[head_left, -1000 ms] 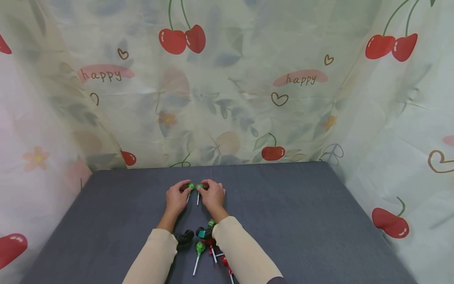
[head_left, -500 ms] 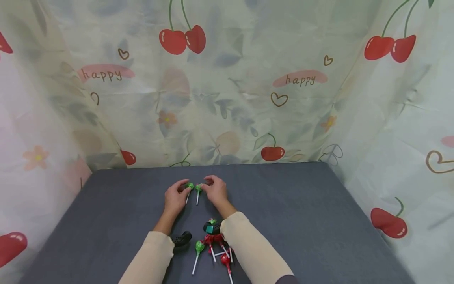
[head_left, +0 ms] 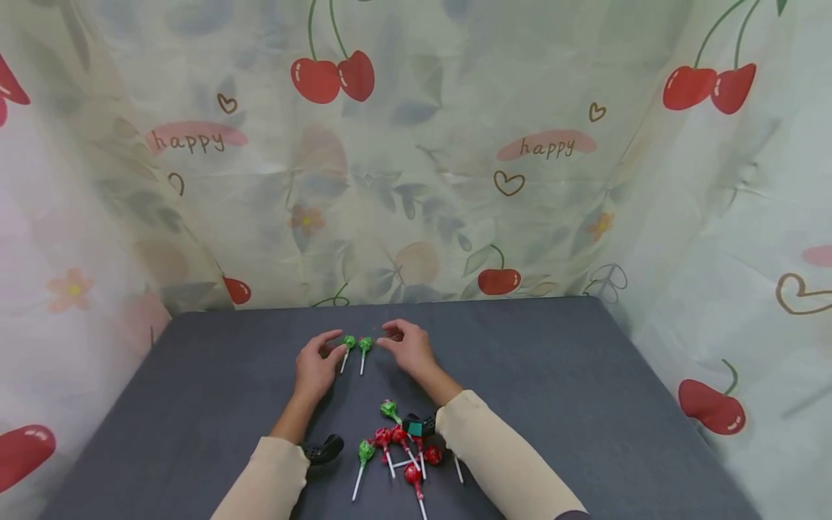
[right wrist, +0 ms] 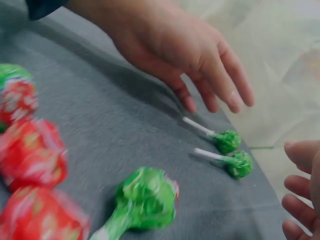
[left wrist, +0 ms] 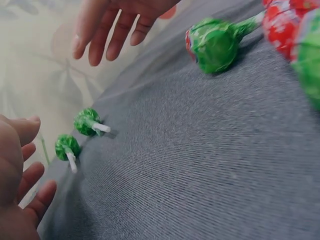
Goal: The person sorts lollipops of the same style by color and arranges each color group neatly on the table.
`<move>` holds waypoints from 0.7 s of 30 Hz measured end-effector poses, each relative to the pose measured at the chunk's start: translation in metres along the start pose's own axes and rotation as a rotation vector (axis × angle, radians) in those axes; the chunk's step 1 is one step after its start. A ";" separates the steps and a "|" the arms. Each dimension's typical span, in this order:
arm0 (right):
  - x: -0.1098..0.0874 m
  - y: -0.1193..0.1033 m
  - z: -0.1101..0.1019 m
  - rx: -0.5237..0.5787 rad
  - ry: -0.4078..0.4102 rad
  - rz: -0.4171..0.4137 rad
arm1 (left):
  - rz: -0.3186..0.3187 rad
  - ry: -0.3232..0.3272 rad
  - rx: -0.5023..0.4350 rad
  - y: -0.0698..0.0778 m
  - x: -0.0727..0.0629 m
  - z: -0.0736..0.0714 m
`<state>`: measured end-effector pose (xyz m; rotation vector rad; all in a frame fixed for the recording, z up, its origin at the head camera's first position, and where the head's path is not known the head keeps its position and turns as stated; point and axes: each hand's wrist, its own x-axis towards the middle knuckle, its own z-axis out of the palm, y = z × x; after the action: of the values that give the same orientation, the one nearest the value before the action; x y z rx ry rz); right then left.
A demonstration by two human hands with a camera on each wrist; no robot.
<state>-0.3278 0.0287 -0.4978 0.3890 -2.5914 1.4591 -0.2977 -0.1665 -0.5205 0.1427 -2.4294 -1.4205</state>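
Head view: the left lollipop point(head_left: 349, 341) and the right lollipop point(head_left: 366, 344), both green, lie side by side near the far edge of a dark grey table point(head_left: 552, 383), slightly apart, their white sticks directed toward the person. The left hand point(head_left: 315, 368) is just beside the left lollipop, thumb and fingers parted and gently bent, with nothing in its grasp; whether a fingertip touches the candy cannot be told from this angle. The right hand point(head_left: 411, 349) lies to the right of the right lollipop, separated by a gap, its fingers relaxed, parted from the thumb and likewise empty. Nearer the person, between the forearms, is a loose cluster of red lollipops point(head_left: 399, 433), with one green lollipop point(head_left: 388, 409) at its far end and a second green lollipop point(head_left: 367, 451) along its left side. Behind the table hangs a pale curtain point(head_left: 416, 173) printed with cherries, hearts and the word "happy".

Left wrist view: the left hand enters at the left edge, digits spread and empty, with space visible between it and the left lollipop. At the top, the right hand points its loosely extended fingers downward, holding nothing.

Right wrist view: the two lollipops lie between the hands, sticks roughly parallel. The right hand, cropped at the right edge, shows slack, empty fingers.
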 end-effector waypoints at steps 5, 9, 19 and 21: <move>-0.012 -0.001 -0.011 -0.026 -0.033 -0.042 | 0.053 0.007 -0.003 0.006 -0.009 -0.004; -0.023 0.000 -0.021 -0.029 -0.061 -0.102 | 0.119 -0.001 -0.051 0.013 -0.018 -0.006; -0.059 0.008 -0.045 -0.001 -0.143 -0.049 | 0.171 -0.130 -0.147 0.034 -0.050 -0.003; -0.066 0.011 -0.049 0.011 -0.153 -0.055 | 0.160 -0.165 -0.147 0.037 -0.057 -0.002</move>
<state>-0.2679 0.0866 -0.4974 0.5912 -2.6663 1.4805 -0.2407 -0.1355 -0.5008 -0.2058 -2.3895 -1.5856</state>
